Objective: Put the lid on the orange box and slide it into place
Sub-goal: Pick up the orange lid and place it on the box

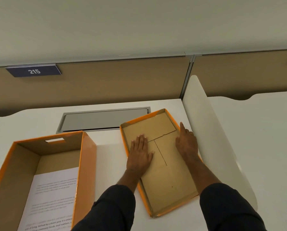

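Observation:
The orange box (87, 157) stands open at the lower left of the white desk, with a printed sheet of paper (52, 197) lying inside. Its lid (164, 185) lies upside down to the right, brown inside facing up, orange rim around it. My left hand (140, 154) rests flat on the lid's inner face near its left rim, fingers together. At the lid's right rim my right hand (187, 144) has its index finger stretched along the edge; whether it grips the rim I cannot tell.
A grey cable flap (104, 120) is set into the desk (106, 142) behind the box and lid. A white curved divider panel (211, 130) rises right beside the lid. A tan partition with a "215" sign (34, 71) closes the back.

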{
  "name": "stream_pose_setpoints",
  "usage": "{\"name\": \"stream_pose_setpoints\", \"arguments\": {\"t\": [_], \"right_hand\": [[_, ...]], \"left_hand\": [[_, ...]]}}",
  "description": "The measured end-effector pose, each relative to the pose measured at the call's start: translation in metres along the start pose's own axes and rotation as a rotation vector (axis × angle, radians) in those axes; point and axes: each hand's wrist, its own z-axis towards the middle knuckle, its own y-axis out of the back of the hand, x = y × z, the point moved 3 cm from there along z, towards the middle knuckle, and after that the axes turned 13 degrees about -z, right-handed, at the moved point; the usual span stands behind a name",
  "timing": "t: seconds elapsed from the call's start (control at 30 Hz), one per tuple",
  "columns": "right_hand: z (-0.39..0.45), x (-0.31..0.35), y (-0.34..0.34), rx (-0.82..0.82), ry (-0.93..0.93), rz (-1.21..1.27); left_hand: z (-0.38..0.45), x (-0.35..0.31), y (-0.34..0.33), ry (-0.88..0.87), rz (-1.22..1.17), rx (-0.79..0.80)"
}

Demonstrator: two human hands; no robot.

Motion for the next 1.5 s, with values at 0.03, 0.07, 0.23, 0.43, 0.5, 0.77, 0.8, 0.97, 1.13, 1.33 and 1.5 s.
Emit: {"name": "stream_pose_setpoints", "arguments": {"t": [0.03, 0.07, 0.23, 0.43, 0.5, 0.77, 0.8, 0.97, 1.13, 1.33, 1.5], "right_hand": [[0.003, -0.001, 0.0, 0.016, -0.024, 0.048], [0.006, -0.002, 0.002, 0.046, -0.059, 0.113], [0.016, -0.011, 0.026, 0.145, -0.212, 0.468], [0.012, -0.005, 0.077, 0.229, -0.285, 0.634], [0.004, 0.002, 0.096, 0.212, -0.227, 0.7], [-0.047, 0.067, 0.174, 0.178, 0.055, 0.915], [-0.055, 0.078, 0.183, 0.153, 0.079, 0.927], [-0.102, 0.135, 0.204, 0.128, 0.12, 1.035], [-0.138, 0.175, 0.21, 0.129, 0.329, 1.022], [-0.144, 0.189, 0.202, -0.042, 0.453, 0.677], [-0.148, 0.177, 0.178, 0.0, 0.242, 0.679]], "left_hand": [[0.0, 0.0, 0.001, 0.001, -0.008, -0.005], [0.0, 0.0, 0.002, 0.004, -0.013, 0.005], [0.003, -0.007, 0.016, 0.015, -0.142, 0.027], [0.009, -0.035, 0.066, 0.114, -0.572, -0.012], [0.002, -0.051, 0.086, 0.098, -0.691, -0.025], [-0.061, -0.103, 0.17, 0.074, -1.112, -0.064], [-0.068, -0.107, 0.178, 0.08, -1.173, -0.04], [-0.099, -0.101, 0.215, 0.109, -1.333, -0.179], [-0.126, -0.058, 0.238, 0.133, -1.413, -0.455], [-0.161, 0.003, 0.261, 0.22, -1.52, -0.466], [-0.197, 0.07, 0.292, 0.203, -1.59, -0.405]]}}
